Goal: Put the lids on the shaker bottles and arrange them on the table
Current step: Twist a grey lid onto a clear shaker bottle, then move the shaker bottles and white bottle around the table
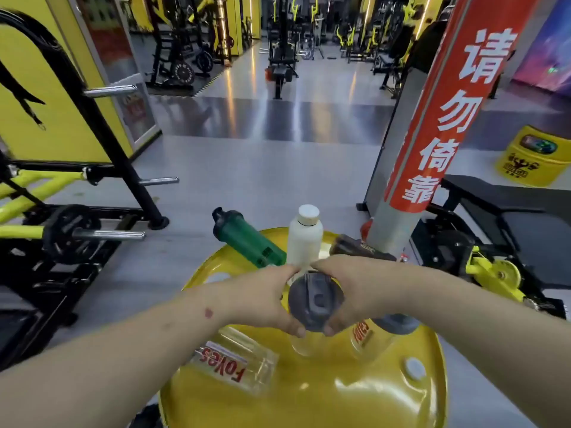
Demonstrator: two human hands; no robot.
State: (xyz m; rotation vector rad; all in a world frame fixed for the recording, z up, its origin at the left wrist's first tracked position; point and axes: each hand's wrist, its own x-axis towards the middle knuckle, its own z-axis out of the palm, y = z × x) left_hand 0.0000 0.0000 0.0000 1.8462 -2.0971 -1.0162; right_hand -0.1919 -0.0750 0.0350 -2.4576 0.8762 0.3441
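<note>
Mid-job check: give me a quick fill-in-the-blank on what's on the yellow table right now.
1. Both hands grip the grey lid over a ____ bottle.
2. The green bottle has its lid ____.
3. The white bottle stands ____.
4. The clear bottle printed FOYES lies on its ____.

Missing: clear; on; upright; side

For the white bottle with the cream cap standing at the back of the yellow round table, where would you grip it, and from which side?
Grip the white bottle around its straight cylindrical body, below the narrower cream cap. It stands upright, so a sideways wrap suits. Come from the right, since the dark green shaker bottle lies close on its left.
</note>
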